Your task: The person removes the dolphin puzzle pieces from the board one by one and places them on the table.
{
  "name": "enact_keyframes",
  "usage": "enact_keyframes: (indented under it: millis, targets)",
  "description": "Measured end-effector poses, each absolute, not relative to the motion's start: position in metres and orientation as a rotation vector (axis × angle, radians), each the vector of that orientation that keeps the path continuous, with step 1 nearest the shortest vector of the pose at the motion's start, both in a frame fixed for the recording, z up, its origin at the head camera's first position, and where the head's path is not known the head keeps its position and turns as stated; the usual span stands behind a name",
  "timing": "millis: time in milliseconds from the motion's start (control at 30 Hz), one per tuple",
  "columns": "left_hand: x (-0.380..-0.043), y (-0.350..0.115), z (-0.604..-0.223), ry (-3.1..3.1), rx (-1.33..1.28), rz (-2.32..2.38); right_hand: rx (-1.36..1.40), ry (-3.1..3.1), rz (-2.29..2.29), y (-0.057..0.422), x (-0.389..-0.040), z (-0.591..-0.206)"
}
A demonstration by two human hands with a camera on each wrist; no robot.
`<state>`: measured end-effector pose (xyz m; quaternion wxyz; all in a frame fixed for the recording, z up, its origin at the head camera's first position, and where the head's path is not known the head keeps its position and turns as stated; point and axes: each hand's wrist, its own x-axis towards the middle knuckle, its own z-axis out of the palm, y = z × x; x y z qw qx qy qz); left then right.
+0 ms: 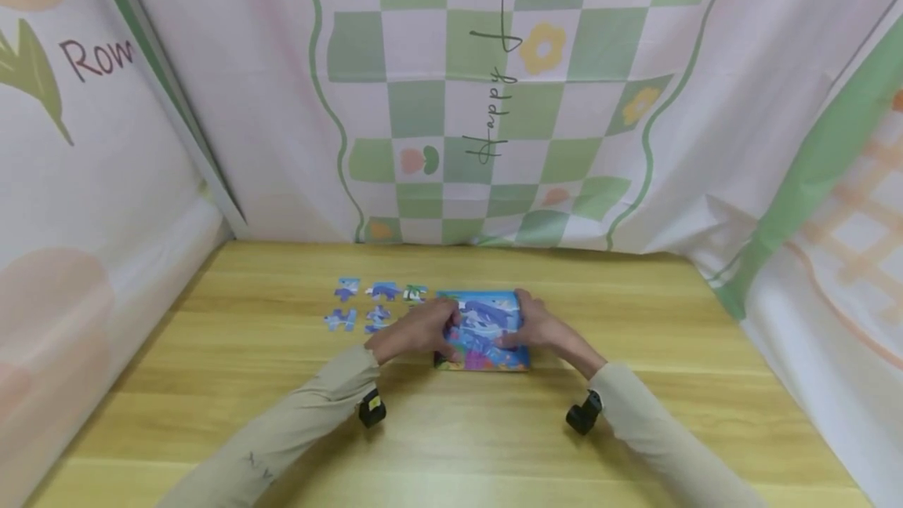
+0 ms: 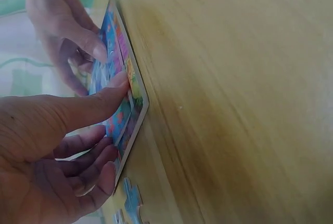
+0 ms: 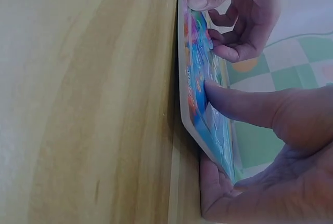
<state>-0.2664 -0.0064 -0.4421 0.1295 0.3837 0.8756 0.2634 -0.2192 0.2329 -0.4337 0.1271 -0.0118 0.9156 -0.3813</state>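
A jigsaw puzzle (image 1: 485, 318) with a dolphin and sea picture lies in a thin tray board on the wooden table. My right hand (image 1: 539, 328) grips its right side, the thumb (image 3: 234, 102) on the picture and fingers under the raised edge. At the left front corner, my left hand (image 1: 423, 328) has its thumb (image 2: 112, 94) on the front rim and its curled fingers (image 2: 99, 151) against the left side. Several loose puzzle pieces (image 1: 346, 288) are spread left of the board, partly hidden by the left hand.
The pale wooden table (image 1: 635, 429) ends at a printed cloth (image 1: 480, 108) hanging behind it. More cloth hangs at both sides. A small black wrist camera (image 1: 371, 408) sits under the left sleeve, another camera (image 1: 584, 412) under the right.
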Motion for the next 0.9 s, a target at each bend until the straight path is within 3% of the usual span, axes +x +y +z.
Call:
enact_keyframes:
  millis: [900]
  targets:
    - [-0.257,-0.022,-0.444,2.393,1.047,1.168,0.032,2.652,-1.101,0.232,-0.216,-0.434]
